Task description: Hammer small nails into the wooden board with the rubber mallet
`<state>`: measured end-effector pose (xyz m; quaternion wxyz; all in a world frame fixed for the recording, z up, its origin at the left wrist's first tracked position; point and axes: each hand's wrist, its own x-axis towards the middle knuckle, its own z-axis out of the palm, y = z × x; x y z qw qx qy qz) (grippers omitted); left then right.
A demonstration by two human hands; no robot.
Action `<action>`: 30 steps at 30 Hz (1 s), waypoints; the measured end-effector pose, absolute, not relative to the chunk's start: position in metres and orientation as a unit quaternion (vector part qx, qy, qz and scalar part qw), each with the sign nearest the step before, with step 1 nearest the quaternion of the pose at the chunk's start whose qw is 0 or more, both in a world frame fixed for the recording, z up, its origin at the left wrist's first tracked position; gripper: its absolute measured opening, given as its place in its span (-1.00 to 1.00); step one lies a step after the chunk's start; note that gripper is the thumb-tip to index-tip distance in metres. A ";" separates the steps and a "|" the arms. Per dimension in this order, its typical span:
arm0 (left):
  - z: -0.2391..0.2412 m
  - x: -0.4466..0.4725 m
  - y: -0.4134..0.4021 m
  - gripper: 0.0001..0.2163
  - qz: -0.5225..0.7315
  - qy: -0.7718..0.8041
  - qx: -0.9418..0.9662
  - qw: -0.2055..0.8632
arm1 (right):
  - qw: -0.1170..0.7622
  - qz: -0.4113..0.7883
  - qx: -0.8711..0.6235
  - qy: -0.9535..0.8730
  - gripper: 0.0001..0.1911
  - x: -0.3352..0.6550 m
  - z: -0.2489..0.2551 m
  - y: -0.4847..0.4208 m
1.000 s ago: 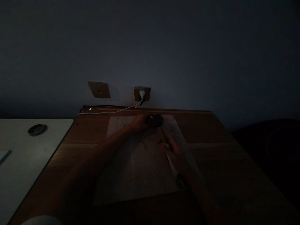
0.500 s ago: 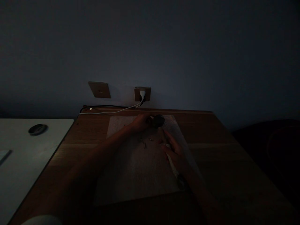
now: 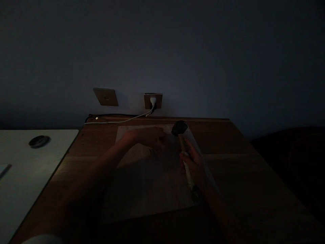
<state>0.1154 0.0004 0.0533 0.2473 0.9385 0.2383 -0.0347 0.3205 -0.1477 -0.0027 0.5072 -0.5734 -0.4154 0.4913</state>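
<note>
My right hand [image 3: 194,164] is wrapped around the pale handle of a mallet [image 3: 188,169]. The mallet's dark rounded head [image 3: 179,128] points away from me, over the far right part of a light board [image 3: 142,189]. To the left of it, my left hand [image 3: 149,136] hangs low over the board with its fingers pointing down. Dim light and motion blur hide whether those fingers are apart or pinched. Just below this hand lies a small nail-like piece [image 3: 151,150], partly covered; its exact kind is too dark to make out.
The board rests on a wooden table [image 3: 236,183] against the wall. A white cable [image 3: 124,120] runs along the back edge to a plug in a wall socket [image 3: 153,101]. On the left, a white surface [image 3: 33,176] carries a round dark dish [image 3: 39,141].
My left hand has come away from the mallet head and now covers the small pieces on the board. The mallet, still in my right hand, has shifted slightly right.
</note>
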 end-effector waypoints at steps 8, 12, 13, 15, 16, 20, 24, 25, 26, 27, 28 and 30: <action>0.044 0.134 -0.011 -0.95 -0.081 0.235 0.939 0.237 | 0.499 0.485 -0.579 -0.425 -0.16 0.320 -0.004 -0.148; 0.048 0.123 -0.001 -0.86 -0.015 0.284 0.930 0.232 | 0.508 0.489 -0.576 -0.413 -0.16 0.319 -0.002 -0.148; 0.049 0.119 0.003 -0.81 0.014 0.289 0.930 0.228 | 0.508 0.491 -0.575 -0.412 -0.16 0.319 -0.002 -0.148; 0.048 0.110 0.013 -0.68 0.069 0.289 0.927 0.228 | 0.509 0.490 -0.575 -0.412 -0.17 0.318 -0.001 -0.148; 0.046 0.106 0.018 -0.64 0.091 0.285 0.926 0.229 | 0.510 0.488 -0.575 -0.413 -0.18 0.318 0.000 -0.148; 0.035 0.097 0.033 -0.69 0.137 0.277 0.922 0.231 | 0.507 0.484 -0.577 -0.420 -0.22 0.318 0.002 -0.148; 0.024 0.100 0.037 -0.75 0.169 0.284 0.913 0.240 | 0.500 0.489 -0.579 -0.419 -0.20 0.318 0.001 -0.148; 0.021 0.102 0.037 -0.76 0.173 0.287 0.910 0.245 | 0.499 0.488 -0.581 -0.418 -0.20 0.319 0.001 -0.148; 0.019 0.103 0.037 -0.77 0.175 0.289 0.908 0.249 | 0.498 0.486 -0.583 -0.418 -0.20 0.319 0.000 -0.148; 0.017 0.104 0.037 -0.78 0.174 0.291 0.906 0.253 | 0.498 0.485 -0.585 -0.419 -0.20 0.319 0.000 -0.148; 0.015 0.105 0.037 -0.78 0.172 0.292 0.905 0.257 | 0.497 0.483 -0.586 -0.420 -0.21 0.319 -0.001 -0.148; 0.012 0.105 0.037 -0.79 0.167 0.298 0.904 0.258 | 0.496 0.482 -0.587 -0.421 -0.21 0.319 0.000 -0.148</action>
